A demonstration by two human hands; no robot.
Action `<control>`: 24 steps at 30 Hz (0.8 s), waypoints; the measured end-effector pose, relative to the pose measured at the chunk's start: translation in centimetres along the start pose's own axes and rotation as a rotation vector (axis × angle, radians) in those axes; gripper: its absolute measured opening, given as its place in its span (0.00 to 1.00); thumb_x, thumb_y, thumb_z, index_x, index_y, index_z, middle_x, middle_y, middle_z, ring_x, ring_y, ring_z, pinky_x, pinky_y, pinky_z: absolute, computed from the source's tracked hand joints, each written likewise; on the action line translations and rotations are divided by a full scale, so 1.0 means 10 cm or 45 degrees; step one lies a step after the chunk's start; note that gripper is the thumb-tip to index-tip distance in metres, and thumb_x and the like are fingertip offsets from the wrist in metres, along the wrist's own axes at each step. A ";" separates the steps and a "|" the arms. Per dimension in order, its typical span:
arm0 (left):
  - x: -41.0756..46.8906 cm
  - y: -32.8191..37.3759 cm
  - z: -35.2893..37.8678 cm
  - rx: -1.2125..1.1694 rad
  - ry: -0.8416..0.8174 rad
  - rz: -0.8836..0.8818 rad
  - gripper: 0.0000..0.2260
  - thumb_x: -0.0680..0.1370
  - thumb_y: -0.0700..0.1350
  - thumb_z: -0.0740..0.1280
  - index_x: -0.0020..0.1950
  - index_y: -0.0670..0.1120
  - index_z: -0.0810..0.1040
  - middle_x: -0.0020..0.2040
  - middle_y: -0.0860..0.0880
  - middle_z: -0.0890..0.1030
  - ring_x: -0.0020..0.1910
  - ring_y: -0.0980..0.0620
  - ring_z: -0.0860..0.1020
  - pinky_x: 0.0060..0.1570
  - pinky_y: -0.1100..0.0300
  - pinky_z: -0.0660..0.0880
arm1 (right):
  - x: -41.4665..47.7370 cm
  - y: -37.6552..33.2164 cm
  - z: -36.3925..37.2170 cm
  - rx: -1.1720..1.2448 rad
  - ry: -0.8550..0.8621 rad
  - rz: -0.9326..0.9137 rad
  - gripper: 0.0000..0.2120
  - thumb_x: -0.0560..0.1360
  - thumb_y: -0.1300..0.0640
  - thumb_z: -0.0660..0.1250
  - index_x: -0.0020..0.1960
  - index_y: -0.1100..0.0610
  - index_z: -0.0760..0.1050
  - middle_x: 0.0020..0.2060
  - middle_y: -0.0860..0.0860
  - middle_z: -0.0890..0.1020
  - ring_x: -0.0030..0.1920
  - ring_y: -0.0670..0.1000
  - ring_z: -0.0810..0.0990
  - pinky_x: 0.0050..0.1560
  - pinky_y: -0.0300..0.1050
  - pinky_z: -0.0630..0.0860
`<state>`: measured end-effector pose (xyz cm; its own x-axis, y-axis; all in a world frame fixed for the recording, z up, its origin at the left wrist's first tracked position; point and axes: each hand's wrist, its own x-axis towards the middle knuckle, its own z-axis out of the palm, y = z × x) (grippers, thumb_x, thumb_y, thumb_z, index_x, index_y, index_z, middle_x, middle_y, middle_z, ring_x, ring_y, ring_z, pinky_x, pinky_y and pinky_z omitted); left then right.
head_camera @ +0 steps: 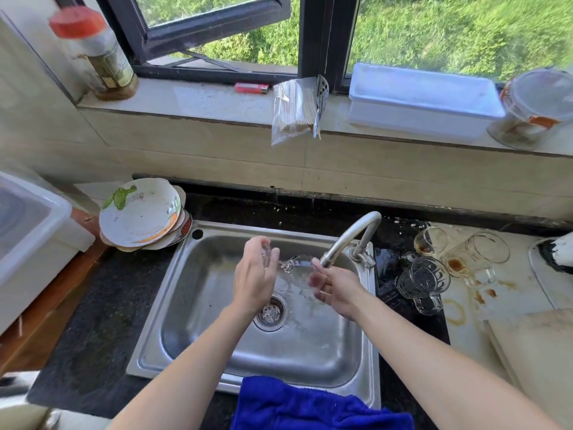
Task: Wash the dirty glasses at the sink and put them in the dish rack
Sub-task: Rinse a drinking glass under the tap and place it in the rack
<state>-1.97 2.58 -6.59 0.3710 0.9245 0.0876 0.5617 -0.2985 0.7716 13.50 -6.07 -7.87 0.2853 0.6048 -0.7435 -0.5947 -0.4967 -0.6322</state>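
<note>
A clear stemmed glass (294, 268) lies sideways over the steel sink (192, 305), its bowl right under the tap spout (350, 237). My left hand (254, 280) grips the glass by its foot. My right hand (335, 290) wraps the bowl from the right. On the stained counter to the right of the sink stand a small stained glass (431, 240) and a faceted glass mug (423, 280). A tall glass (477, 252) with brown dregs lies tipped between them.
A stack of dirty plates (142, 212) leans at the sink's back left corner. A white plastic bin (34, 231) sits at far left. A blue cloth (310, 405) hangs over the sink's front edge. A cutting board (533, 352) is at front right.
</note>
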 end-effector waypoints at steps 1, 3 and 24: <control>0.01 -0.08 0.04 -0.122 -0.022 -0.107 0.08 0.80 0.45 0.62 0.56 0.43 0.72 0.50 0.48 0.76 0.45 0.51 0.74 0.45 0.60 0.67 | -0.02 -0.03 0.01 0.030 -0.014 0.006 0.06 0.76 0.57 0.70 0.42 0.58 0.77 0.31 0.50 0.80 0.36 0.49 0.78 0.34 0.40 0.72; 0.07 -0.27 0.16 -0.373 -0.097 -0.483 0.07 0.81 0.45 0.62 0.56 0.44 0.73 0.47 0.44 0.77 0.42 0.48 0.75 0.42 0.57 0.71 | -0.07 -0.07 0.03 -0.039 -0.022 -0.072 0.05 0.76 0.59 0.69 0.43 0.59 0.78 0.33 0.51 0.82 0.35 0.48 0.80 0.31 0.37 0.72; 0.38 -0.38 0.91 -1.160 -0.229 -1.272 0.08 0.81 0.41 0.63 0.43 0.41 0.76 0.38 0.44 0.79 0.37 0.48 0.78 0.38 0.55 0.77 | -0.34 -0.14 -0.33 -1.974 -0.178 -0.916 0.17 0.79 0.51 0.61 0.67 0.49 0.74 0.64 0.45 0.78 0.65 0.47 0.73 0.64 0.46 0.71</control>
<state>4.01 5.04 -14.97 0.2272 0.5882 -0.7761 -0.0116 0.7985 0.6018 15.86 -9.47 -5.18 0.0359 0.9630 -0.2669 0.8666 -0.1630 -0.4716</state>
